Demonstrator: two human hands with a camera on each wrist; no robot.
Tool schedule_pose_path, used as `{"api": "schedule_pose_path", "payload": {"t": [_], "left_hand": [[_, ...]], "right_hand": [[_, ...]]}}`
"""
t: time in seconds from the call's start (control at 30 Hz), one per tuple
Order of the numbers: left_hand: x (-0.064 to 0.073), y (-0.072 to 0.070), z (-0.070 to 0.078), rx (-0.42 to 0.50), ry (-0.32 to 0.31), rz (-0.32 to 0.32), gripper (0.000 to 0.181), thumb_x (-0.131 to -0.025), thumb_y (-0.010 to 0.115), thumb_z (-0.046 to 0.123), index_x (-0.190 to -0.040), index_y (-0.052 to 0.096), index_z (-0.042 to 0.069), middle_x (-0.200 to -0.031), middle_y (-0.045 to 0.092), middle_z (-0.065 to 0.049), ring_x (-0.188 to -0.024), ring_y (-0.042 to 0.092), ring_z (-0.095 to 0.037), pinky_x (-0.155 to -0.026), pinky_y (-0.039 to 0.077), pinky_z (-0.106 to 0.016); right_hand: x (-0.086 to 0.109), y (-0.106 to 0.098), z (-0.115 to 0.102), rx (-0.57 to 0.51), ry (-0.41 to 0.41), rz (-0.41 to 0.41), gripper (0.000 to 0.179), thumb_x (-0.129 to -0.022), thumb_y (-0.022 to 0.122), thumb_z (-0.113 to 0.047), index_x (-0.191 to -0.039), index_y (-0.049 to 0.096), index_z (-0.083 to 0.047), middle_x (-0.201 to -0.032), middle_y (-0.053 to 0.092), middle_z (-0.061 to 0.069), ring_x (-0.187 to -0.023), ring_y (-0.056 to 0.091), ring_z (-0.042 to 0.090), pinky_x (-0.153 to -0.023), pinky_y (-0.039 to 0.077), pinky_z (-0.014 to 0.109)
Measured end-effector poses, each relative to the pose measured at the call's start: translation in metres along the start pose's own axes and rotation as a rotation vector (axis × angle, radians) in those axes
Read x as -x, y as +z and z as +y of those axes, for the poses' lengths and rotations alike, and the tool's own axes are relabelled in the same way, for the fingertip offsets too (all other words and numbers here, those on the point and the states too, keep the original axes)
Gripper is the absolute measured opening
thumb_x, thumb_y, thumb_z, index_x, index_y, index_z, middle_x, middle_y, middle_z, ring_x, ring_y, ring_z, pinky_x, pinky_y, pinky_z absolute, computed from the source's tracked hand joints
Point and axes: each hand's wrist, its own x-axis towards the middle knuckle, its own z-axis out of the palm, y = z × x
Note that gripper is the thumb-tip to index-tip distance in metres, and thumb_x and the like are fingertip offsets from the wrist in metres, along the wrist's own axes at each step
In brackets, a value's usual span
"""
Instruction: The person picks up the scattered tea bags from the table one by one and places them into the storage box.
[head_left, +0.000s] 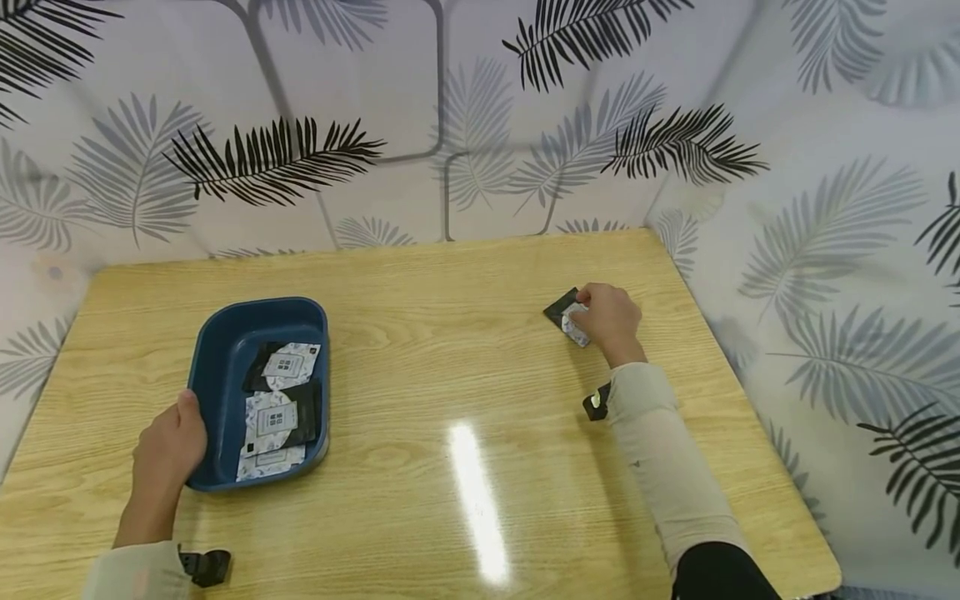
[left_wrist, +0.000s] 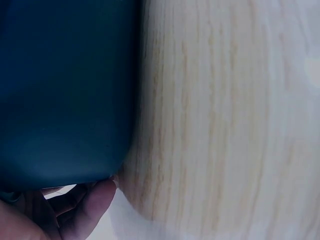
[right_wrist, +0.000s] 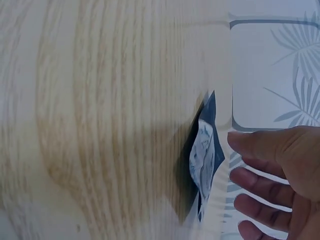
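My left hand (head_left: 171, 442) grips the left side of a dark blue plastic bin (head_left: 225, 433), thumb on the rim; in the left wrist view its fingers (left_wrist: 92, 210) curl at the bin's edge. A few black-and-white sachets (head_left: 272, 419) lie overlapping inside, toward the bin's right side. At the table's far right, my right hand (head_left: 611, 321) is over another black-and-white sachet (head_left: 557, 312), partly covering it. Seen from the right wrist, that sachet (right_wrist: 204, 155) lies on the wood, with the thumb and loosely bent fingers a small gap away from it.
The light wooden table (head_left: 420, 358) has its back edge along a wall with a leaf-patterned covering (head_left: 480, 125), which continues on the right. A black wrist device (head_left: 206, 567) shows at the left wrist and another (head_left: 597, 402) at the right wrist.
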Motion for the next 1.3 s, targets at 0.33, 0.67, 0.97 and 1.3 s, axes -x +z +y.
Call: {"api": "schedule_pose_path", "payload": {"t": [0.33, 0.67, 0.97, 1.3], "left_hand": [[0.001, 0.000, 0.001, 0.002, -0.014, -0.006, 0.080, -0.104, -0.005, 0.046, -0.150, 0.027, -0.011, -0.148, 0.029, -0.043, -0.133, 0.032, -0.065, -0.105, 0.032, -0.072], [0.001, -0.001, 0.003, 0.006, -0.014, 0.008, 0.079, -0.104, -0.004, 0.045, -0.150, 0.027, -0.011, -0.148, 0.030, -0.043, -0.132, 0.033, -0.065, -0.105, 0.033, -0.072], [0.001, 0.000, 0.002, -0.002, -0.019, -0.002, 0.081, -0.104, -0.005, 0.047, -0.151, 0.026, -0.011, -0.148, 0.029, -0.044, -0.132, 0.033, -0.065, -0.106, 0.032, -0.072], [0.002, 0.000, 0.002, 0.000, -0.013, 0.006, 0.080, -0.104, -0.005, 0.046, -0.150, 0.027, -0.011, -0.148, 0.030, -0.043, -0.131, 0.034, -0.065, -0.105, 0.033, -0.072]], "right_hand": [[-0.003, 0.008, 0.009, -0.026, 0.145, -0.022, 0.060, -0.089, 0.070, -0.044, -0.137, 0.059, -0.009, -0.134, 0.062, 0.019, -0.120, 0.056, 0.041, -0.092, 0.051, 0.057], [-0.005, 0.009, 0.015, -0.031, 0.162, -0.056, 0.060, -0.086, 0.070, -0.052, -0.121, 0.066, -0.003, -0.125, 0.062, 0.023, -0.118, 0.053, 0.043, -0.090, 0.050, 0.058], [-0.003, 0.014, 0.013, -0.102, 0.133, -0.017, 0.056, -0.086, 0.075, -0.043, -0.124, 0.059, -0.005, -0.120, 0.066, 0.020, -0.101, 0.062, 0.038, -0.082, 0.052, 0.051], [-0.001, 0.013, 0.010, -0.228, 0.061, 0.051, 0.043, -0.087, 0.077, -0.024, -0.119, 0.057, -0.004, -0.114, 0.067, 0.022, -0.095, 0.061, 0.036, -0.082, 0.050, 0.049]]}}
